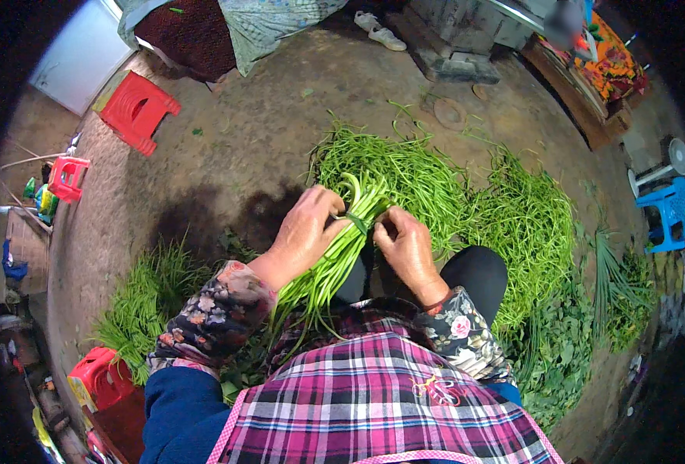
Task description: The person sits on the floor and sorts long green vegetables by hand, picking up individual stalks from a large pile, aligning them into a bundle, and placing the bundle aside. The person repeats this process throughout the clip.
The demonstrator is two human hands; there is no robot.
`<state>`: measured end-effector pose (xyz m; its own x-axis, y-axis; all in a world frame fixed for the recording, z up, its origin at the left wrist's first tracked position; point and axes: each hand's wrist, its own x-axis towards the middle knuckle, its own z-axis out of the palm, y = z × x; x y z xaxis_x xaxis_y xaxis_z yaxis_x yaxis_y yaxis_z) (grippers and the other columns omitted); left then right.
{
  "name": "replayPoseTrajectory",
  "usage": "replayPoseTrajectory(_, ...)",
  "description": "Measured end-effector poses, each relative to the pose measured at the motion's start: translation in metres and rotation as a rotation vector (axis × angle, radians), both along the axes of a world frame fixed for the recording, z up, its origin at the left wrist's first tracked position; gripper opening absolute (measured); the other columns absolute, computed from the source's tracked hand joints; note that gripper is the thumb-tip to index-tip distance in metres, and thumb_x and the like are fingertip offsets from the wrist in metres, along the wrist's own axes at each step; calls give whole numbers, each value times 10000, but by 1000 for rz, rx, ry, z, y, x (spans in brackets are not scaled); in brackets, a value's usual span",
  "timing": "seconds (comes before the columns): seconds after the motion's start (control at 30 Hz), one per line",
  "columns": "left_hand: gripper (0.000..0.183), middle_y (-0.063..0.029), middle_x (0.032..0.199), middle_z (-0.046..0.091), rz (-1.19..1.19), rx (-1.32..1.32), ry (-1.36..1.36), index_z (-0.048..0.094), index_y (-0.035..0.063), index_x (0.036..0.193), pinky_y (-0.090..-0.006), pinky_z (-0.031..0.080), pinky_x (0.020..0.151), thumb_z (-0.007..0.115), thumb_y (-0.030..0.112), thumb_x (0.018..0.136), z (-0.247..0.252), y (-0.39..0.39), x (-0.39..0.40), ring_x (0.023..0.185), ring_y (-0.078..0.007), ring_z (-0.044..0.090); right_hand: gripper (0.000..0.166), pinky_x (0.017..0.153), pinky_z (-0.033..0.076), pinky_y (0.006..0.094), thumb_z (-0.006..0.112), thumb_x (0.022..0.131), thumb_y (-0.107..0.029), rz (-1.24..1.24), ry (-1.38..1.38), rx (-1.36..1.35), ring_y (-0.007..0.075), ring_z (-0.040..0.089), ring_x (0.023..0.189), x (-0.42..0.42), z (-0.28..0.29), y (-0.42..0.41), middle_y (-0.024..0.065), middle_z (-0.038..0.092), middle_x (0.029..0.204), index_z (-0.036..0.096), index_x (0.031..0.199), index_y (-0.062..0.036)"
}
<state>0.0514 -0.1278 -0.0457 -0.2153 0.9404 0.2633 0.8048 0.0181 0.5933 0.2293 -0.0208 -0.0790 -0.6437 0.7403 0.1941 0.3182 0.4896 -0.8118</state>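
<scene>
A bundle of long green vegetable stems (326,264) lies slanted over my lap, its thick pale ends pointing away from me. Around its upper part runs a dark green leaf strip (356,223). On the bundle's left side, my left hand (304,235) pinches the strip between thumb and fingers. My right hand (409,249) is at the opposite side, thumb and forefinger drawn together at the strip's other end, which they partly hide. Just beyond the hands spreads a heap of loose green stems (400,168), and a second stem heap (522,226) lies to the right.
Bundled stems (136,296) lie at the left, near a red plastic stool (104,374). Leafy greens (557,348) and long narrow leaves (612,284) are on the right. Farther off stand another red stool (139,113), a blue stool (670,214) and a stone column base (461,66), with shoes (380,32) beside it.
</scene>
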Motion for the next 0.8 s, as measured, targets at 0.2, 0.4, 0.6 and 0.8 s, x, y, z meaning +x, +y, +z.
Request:
replayPoseTrajectory(0.2, 415, -78, 800, 633, -35, -568, -387, 601, -26, 989, -311, 474, 698, 805, 275, 788, -1, -3, -11, 736, -122, 555, 143, 615, 509, 305, 643, 913, -115, 7, 140, -192, 177, 640, 630, 9, 2, 1, 98, 668, 752, 639, 1010, -10)
replayPoseTrajectory(0.4, 298, -88, 1042, 653, 86, -278, -1142, 577, -29, 1144, -298, 508, 806, 673, 44, 872, 26, -30, -69, 938, -135, 620, 156, 654, 463, 242, 552, 955, -60, 8, 216, -231, 85, 560, 707, 19, 31, 1, 22, 625, 798, 655, 1055, -1)
replayPoseTrajectory(0.6, 235, -45, 1027, 669, 275, 636, -1173, 611, 17, 1138, -305, 480, 854, 645, 46, 907, 48, -73, -174, 883, -139, 631, 152, 572, 425, 233, 524, 990, -87, -23, 323, -304, 77, 506, 651, 20, 31, 1, 9, 555, 771, 629, 999, 22)
replayPoseTrajectory(0.8, 158, 111, 610, 409, 838, 937, -1396, 591, 215, 923, -228, 230, 413, 739, 232, 873, 32, -89, -171, 478, -25, 327, 162, 519, 381, 211, 515, 1004, -129, 149, 219, -378, 61, 480, 606, 1, -7, 9, -1, 554, 739, 625, 997, -11)
